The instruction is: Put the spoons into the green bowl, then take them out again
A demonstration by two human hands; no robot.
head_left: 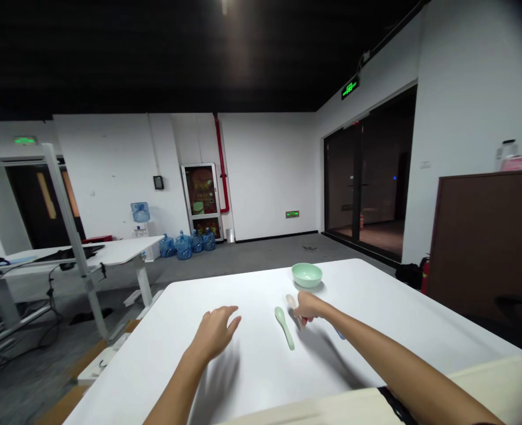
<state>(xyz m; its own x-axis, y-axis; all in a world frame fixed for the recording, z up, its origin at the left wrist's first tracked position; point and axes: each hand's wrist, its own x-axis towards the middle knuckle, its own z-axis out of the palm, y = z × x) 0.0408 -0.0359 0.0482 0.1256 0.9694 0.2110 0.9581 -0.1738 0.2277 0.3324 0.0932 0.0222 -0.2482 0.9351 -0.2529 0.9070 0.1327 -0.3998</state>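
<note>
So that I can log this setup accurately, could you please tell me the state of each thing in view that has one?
Left hand: open, above the white table
Right hand: curled, apparently gripping the pale spoon
Pale spoon: apparently held, not lying flat
Green spoon: lying on the table
Pale green bowl: upright, nothing visible inside
Green wall sign: lit
</note>
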